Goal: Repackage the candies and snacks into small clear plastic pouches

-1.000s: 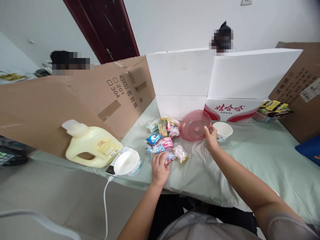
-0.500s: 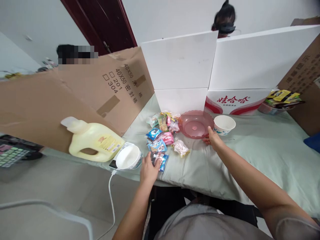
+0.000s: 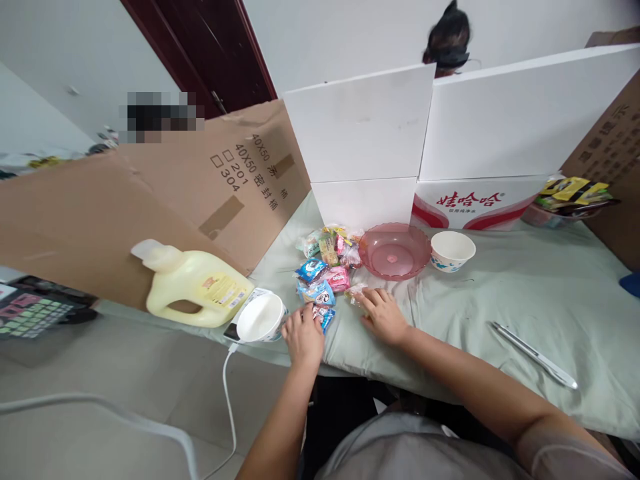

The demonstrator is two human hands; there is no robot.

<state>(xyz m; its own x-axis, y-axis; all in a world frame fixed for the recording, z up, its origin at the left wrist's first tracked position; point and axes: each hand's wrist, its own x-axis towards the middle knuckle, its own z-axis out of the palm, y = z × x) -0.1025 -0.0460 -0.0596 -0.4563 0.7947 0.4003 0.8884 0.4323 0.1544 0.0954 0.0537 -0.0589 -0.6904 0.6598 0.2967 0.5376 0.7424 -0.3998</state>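
Note:
My left hand [image 3: 304, 337] is at the near end of a group of wrapped snacks, its fingers curled over a blue snack packet [image 3: 327, 319] and partly covering it. My right hand [image 3: 384, 316] grips a clear-wrapped snack [image 3: 356, 293] that lies on the cloth; its fingers hide the right part of the wrapper. Between and beyond the hands lie a light-blue packet [image 3: 316, 293], a pink packet [image 3: 338, 279], a dark-blue packet [image 3: 311, 269] and several other small packets. A pink translucent plate [image 3: 395, 270] with a scalloped rim stands behind my right hand.
A white paper bowl [image 3: 453, 252] touches or nearly touches the plate's right side. Another bowl [image 3: 260, 319] sits by a yellow jug [image 3: 200, 287] at left. A silver pen [image 3: 535, 355] lies at right. Cardboard [image 3: 175, 180] and white panels [image 3: 360, 133] wall the table; people are beyond.
My right hand has left the plate's rim and come left and nearer, onto the clear-wrapped snack. The pen it was covering now shows. My left hand stays by the blue packet, its fingers further over it.

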